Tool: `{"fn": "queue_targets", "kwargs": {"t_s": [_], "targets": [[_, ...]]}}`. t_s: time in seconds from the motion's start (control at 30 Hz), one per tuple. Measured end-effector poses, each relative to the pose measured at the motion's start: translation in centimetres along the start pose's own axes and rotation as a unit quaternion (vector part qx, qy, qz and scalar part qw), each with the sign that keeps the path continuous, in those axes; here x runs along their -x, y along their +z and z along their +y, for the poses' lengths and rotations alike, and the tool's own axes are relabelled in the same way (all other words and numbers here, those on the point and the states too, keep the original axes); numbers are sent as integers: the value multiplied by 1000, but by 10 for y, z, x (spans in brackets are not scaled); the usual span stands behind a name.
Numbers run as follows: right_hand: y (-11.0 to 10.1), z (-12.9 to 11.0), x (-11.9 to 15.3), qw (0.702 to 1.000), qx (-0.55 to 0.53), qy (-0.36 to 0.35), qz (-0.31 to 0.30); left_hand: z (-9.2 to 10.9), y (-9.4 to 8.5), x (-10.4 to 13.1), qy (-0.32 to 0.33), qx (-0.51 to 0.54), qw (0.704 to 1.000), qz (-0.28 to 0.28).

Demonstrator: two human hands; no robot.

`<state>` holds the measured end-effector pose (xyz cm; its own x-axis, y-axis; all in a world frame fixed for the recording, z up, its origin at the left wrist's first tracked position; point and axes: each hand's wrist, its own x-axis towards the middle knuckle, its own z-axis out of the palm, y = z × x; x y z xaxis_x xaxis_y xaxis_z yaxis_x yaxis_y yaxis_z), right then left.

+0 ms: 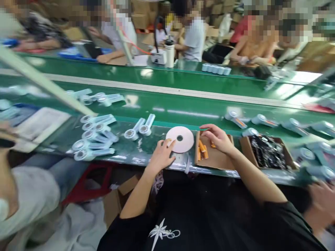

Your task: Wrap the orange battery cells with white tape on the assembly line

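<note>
My left hand [162, 154] rests with its fingers apart on the near left edge of a round white roll [183, 134] that has a dark hole in its middle. A short pale strip [187, 164] hangs toward the bench edge below the roll. My right hand [216, 137] hovers over a cardboard box [222, 161], fingers spread and slightly curled, with nothing visible in them. Several orange pieces [202, 150] lie in the left part of that box. Two light blue handled devices [145, 129] lie left of the roll.
More light blue devices [95, 136] are piled at the left, and others [294, 125] line the right. A second box [272, 151] holds black parts. A green conveyor [162, 112] runs behind, with people beyond it. A slanted post [52, 83] stands at the left.
</note>
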<state>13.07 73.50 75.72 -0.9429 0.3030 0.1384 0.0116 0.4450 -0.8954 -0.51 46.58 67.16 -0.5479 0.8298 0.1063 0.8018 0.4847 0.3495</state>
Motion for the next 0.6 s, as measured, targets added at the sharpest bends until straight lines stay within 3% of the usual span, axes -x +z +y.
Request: {"fn": "queue_targets", "kwargs": {"t_s": [0.13, 0.23, 0.3, 0.37, 0.43, 0.53, 0.6], "targets": [[-15, 17, 17, 999, -27, 14, -31, -6, 11, -41, 39, -56, 990, -122], [-26, 22, 33, 999, -20, 17, -39, -7, 10, -50, 51, -59, 983, -167], [-29, 23, 45, 999, -23, 35, -24, -8, 6, -42, 61, -54, 992, -97], [-22, 22, 58, 995, -66, 72, -29, -4, -1, -28, 66, -45, 996, 42], [-4, 17, 72, 985, -123, 94, -73, 3, -6, -14, 84, -30, 981, 170], [32, 4, 86, 969, -127, 79, -197, 13, -11, -2, 119, -3, 962, 247], [46, -2, 90, 957, -50, 51, -281, 13, -12, -1, 82, 37, 959, 269]]}}
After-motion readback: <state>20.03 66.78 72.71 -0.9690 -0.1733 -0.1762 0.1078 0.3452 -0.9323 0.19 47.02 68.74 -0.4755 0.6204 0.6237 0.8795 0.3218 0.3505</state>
